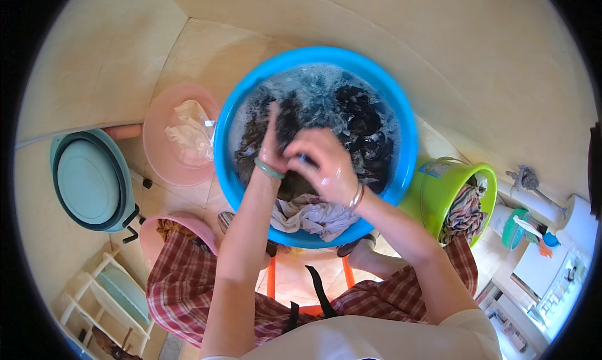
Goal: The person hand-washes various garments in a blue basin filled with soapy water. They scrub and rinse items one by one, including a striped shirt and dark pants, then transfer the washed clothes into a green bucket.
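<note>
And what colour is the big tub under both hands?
The tub is bright blue, best seen in the head view.

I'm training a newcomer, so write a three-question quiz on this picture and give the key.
1. True or false: the green bucket stands to the right of the blue tub.
2. With the left hand and right hand over the tub, which wrist wears the green bangle: A, left; B, right; C, both?
3. Fill in: left of the tub, a ____ basin holds pale cloth.

Key: 1 true; 2 A; 3 pink.
</note>
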A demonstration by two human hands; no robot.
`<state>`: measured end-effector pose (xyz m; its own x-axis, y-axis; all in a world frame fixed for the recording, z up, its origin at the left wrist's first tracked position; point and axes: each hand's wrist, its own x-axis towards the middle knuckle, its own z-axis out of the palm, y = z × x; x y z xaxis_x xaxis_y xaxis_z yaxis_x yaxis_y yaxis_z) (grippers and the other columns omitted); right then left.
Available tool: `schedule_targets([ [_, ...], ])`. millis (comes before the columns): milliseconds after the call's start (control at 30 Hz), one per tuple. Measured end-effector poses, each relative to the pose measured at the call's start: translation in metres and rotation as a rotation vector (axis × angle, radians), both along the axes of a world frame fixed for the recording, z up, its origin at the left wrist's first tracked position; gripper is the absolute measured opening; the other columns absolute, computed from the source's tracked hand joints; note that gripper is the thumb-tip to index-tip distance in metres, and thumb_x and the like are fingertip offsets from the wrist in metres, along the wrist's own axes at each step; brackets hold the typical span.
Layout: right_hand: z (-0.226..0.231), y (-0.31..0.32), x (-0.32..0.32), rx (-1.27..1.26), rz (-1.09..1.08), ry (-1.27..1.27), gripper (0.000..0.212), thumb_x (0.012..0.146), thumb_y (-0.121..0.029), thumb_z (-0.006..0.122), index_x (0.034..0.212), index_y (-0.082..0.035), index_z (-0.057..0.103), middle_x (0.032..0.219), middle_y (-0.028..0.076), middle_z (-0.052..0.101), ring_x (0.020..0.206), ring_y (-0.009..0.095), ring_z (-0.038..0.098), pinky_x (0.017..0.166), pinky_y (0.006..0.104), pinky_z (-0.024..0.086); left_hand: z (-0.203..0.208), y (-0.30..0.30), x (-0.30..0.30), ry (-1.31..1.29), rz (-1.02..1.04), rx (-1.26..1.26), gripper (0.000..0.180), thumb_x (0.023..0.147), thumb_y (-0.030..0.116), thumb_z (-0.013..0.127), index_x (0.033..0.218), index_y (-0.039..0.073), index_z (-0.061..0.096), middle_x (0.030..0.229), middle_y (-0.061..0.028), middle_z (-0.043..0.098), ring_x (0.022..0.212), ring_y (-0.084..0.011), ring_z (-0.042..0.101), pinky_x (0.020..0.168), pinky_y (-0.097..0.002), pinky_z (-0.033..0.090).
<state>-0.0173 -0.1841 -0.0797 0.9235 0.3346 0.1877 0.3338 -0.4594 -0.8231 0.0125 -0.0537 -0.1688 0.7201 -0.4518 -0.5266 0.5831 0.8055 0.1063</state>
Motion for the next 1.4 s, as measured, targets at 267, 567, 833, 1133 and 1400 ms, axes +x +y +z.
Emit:
schedule_targets([
  [267, 0.050, 0.041, -0.040, -0.236, -0.034, -0.228, 0.032, 0.069, -0.031, 0.076, 0.098, -0.020, 0.068, 0.089, -0.002, 0.053, 0.073, 0.018, 0.051, 0.061, 0.0292, 0.046, 0.060, -0.007, -0.001, -0.008, -0.044, -0.187, 0.041, 0.098, 0.039, 0.047, 0.119, 0.005, 0.057, 0.106, -0.0087, 0.063, 0.092, -0.0196, 0.060, 0.082, -0.0338, 0.048],
  [567, 0.023, 0.042, -0.001, 0.108, -0.367, -0.194, 0.014, 0.075, -0.009, 0.074, 0.073, -0.006, 0.061, 0.071, 0.009, 0.055, 0.060, 0.025, 0.057, 0.052, 0.0352, 0.047, 0.062, -0.021, -0.007, -0.083, 0.139, 0.116, 0.028, 0.098, 0.031, 0.049, 0.104, 0.007, 0.062, 0.081, -0.0010, 0.063, 0.069, -0.0116, 0.057, 0.062, -0.0277, 0.047],
  [833, -0.105, -0.042, 0.035, -0.270, -0.541, -0.005, 0.023, 0.092, -0.026, 0.054, 0.079, -0.008, 0.062, 0.079, 0.015, 0.063, 0.072, 0.037, 0.062, 0.061, 0.0466, 0.049, 0.026, -0.037, -0.017, -0.026, -0.013, 0.976, 0.031, 0.091, 0.032, 0.058, 0.112, 0.011, 0.064, 0.104, -0.0012, 0.064, 0.098, -0.0139, 0.056, 0.087, -0.0242, 0.038],
  [1133, -0.147, -0.055, 0.005, -0.860, -0.159, 0.125, 0.040, 0.088, -0.037, 0.060, 0.119, -0.013, 0.055, 0.115, 0.010, 0.052, 0.106, 0.030, 0.054, 0.076, 0.0432, 0.054, -0.015, 0.000, -0.013, 0.010, -0.090, 0.422, 0.061, 0.097, 0.060, 0.033, 0.150, 0.033, 0.023, 0.154, -0.0053, 0.023, 0.140, -0.0280, 0.025, 0.111, -0.0507, 0.019],
  [1400, -0.094, -0.013, 0.033, -0.284, -0.499, 0.191, 0.016, 0.087, -0.025, 0.062, 0.095, -0.011, 0.062, 0.089, 0.010, 0.059, 0.085, 0.032, 0.060, 0.067, 0.0438, 0.050, -0.043, -0.015, -0.001, 0.148, -0.146, 0.490, 0.069, 0.088, 0.063, 0.051, 0.143, 0.022, 0.038, 0.147, -0.0064, 0.038, 0.131, -0.0286, 0.040, 0.105, -0.0466, 0.033],
])
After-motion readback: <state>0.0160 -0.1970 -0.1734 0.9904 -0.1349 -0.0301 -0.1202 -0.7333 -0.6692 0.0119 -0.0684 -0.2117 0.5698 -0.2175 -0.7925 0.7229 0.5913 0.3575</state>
